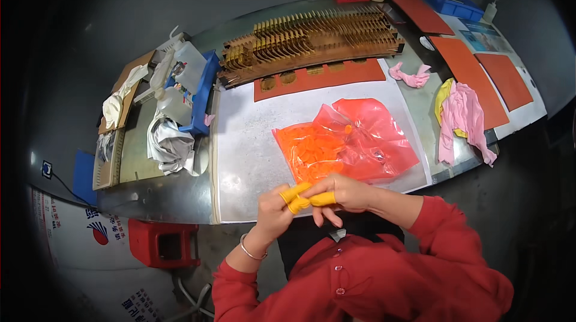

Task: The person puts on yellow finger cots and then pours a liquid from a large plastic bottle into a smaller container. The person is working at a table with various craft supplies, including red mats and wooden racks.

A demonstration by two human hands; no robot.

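Note:
In front of my body, at the table's near edge, both hands meet. My left hand (276, 209) stretches fingers toward the right, and yellow finger cots (298, 204) cover their tips. Closed over those fingertips, my right hand (350, 194) pinches at a finger cot; a yellow cot also covers one of its own fingers. Just beyond the hands lies a clear reddish plastic bag (384, 139), with a heap of small orange pieces (311, 151) at its left part. The pieces look like loose finger cots. Exactly where the fingertips touch is partly hidden.
A long rack of thin brown strips (312, 43) stands at the back on a red mat (324, 84). Left are a blue tray (207, 94) with bottles and a grey cloth (170, 145). Pink gloves (462, 118) lie right. A red stool (162, 243) stands below.

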